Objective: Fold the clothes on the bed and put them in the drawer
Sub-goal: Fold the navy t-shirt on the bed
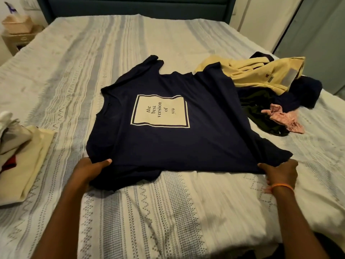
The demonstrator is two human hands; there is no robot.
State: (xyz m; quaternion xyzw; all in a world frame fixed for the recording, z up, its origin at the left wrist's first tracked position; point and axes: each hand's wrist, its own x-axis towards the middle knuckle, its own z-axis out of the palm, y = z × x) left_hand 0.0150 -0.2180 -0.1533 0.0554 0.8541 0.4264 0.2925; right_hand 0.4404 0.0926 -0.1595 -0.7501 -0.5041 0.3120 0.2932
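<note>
A navy T-shirt [205,139] with a white printed square lies spread front-up on the bed [168,212], its collar to the left. My left hand [89,170] pinches its near left edge, thumb on top of the cloth. At the near right edge my right hand [281,171] grips the shirt, fingers tucked under it. A heap of unfolded clothes lies at the right: a pale yellow garment [261,73], dark pieces [298,94] and a small pink item [283,118].
Folded cream and white clothes [22,156] are stacked at the bed's left edge. A nightstand with a tissue box [16,25] stands at the far left. A dark headboard [138,6] runs along the back. A door [321,42] is at the right.
</note>
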